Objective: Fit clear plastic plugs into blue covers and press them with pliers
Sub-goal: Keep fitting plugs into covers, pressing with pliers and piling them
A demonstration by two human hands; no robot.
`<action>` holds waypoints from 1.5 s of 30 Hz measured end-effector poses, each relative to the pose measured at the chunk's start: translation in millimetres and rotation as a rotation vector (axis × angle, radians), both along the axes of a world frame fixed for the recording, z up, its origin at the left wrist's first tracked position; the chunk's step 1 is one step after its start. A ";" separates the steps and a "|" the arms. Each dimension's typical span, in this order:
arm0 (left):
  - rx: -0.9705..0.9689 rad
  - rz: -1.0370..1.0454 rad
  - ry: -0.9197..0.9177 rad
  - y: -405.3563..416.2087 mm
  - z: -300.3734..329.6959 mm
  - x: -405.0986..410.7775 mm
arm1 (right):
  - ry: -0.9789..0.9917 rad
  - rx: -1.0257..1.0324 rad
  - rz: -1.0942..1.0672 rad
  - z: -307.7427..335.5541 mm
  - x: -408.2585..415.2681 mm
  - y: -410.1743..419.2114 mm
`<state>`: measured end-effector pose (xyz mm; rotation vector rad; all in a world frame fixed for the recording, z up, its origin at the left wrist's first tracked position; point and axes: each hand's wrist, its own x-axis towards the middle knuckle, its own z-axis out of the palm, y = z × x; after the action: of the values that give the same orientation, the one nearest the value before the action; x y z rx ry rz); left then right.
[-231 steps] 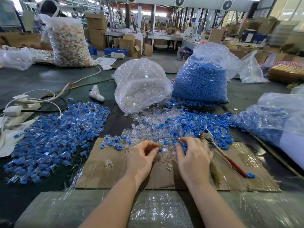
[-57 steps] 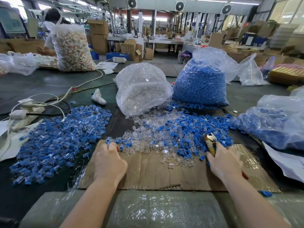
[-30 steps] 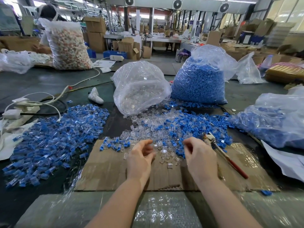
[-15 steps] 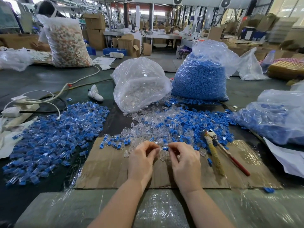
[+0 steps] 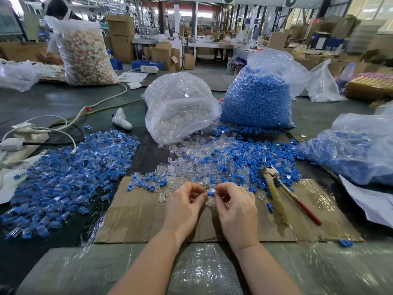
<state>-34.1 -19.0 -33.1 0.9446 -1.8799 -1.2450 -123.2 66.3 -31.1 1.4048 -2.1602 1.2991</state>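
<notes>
Over the cardboard (image 5: 136, 213), my left hand (image 5: 184, 206) and right hand (image 5: 236, 207) pinched blue cover (image 5: 210, 194) and clear plug (image 5: 209, 201) together for mating; pliers (image 5: 276, 192) lay within reach.

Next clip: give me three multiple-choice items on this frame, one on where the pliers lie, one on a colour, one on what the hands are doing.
1. Where do the pliers lie?
A. On the cardboard, right of the hands
B. Inside the clear bag
C. In the left hand

2. What colour are the covers in the tall bag at the back right?
A. Red
B. Blue
C. Green

3. What are the two hands doing?
A. Resting flat on the table
B. Squeezing the pliers
C. Pinching small parts together between them

Answers: 1 A, the pliers lie untouched on the cardboard. 2 B, the tall bag is full of blue pieces. 3 C, the left hand and right hand meet, fingertips curled round a blue cover.
</notes>
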 end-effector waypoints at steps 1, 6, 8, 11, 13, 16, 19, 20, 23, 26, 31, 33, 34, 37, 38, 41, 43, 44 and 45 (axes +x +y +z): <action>-0.011 -0.015 -0.011 0.2 0.6 0.8 | 0.011 0.003 -0.007 0.2 0.3 -0.1; 0.009 -0.039 0.007 3.9 2.4 2.8 | 0.064 0.024 -0.020 0.7 1.6 -0.3; 0.025 -0.037 0.032 5.8 2.5 3.0 | 0.080 0.030 -0.015 0.9 1.7 -0.5; -0.011 -0.056 0.006 5.9 1.4 3.8 | 0.068 0.061 0.004 0.0 1.7 -0.4; -0.016 -0.040 0.007 4.5 0.5 4.0 | 0.007 0.064 0.014 -0.5 0.8 0.4; 0.017 -0.003 0.029 3.1 0.7 3.1 | -0.067 0.018 0.040 0.2 -0.1 0.6; 0.085 0.001 0.065 2.3 -0.3 2.3 | -0.019 0.002 0.068 1.5 0.8 0.4; 0.092 -0.001 0.066 2.1 -0.8 2.3 | -0.004 0.008 0.072 1.7 0.9 0.6; 0.078 -0.007 0.059 1.4 -1.2 2.8 | 0.025 0.012 0.066 2.1 0.7 1.5; 0.066 0.000 0.061 1.0 -0.2 3.1 | 0.029 0.014 0.072 3.7 1.2 1.6; 0.054 0.010 0.054 1.9 1.1 2.6 | 0.031 0.029 0.064 4.2 2.1 1.5; 0.057 0.012 0.065 2.2 1.8 2.4 | 0.031 0.037 0.068 3.8 1.9 1.3; 0.065 0.010 0.072 2.2 2.1 2.3 | 0.033 0.037 0.070 3.4 1.7 1.2; 0.081 0.008 0.079 2.1 2.8 2.4 | 0.044 0.043 0.077 1.6 0.8 1.0; 0.083 0.008 0.081 2.1 3.2 2.5 | 0.049 0.049 0.079 1.2 0.5 1.0; 0.086 0.003 0.082 2.8 4.4 2.5 | 0.051 0.061 0.085 0.7 -0.5 1.2; 0.068 0.001 0.076 2.9 4.8 2.6 | 0.052 0.066 0.087 1.0 -0.4 1.1; 0.052 0.001 0.070 3.0 5.2 2.7 | 0.054 0.067 0.087 1.0 -0.2 1.1; 0.038 0.003 0.065 2.9 5.6 2.9 | 0.055 0.068 0.087 1.1 -0.1 1.0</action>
<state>-31.2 -16.0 -27.5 0.9158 -1.8102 -1.2989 -123.4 67.3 -29.9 1.5578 -2.1485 1.2110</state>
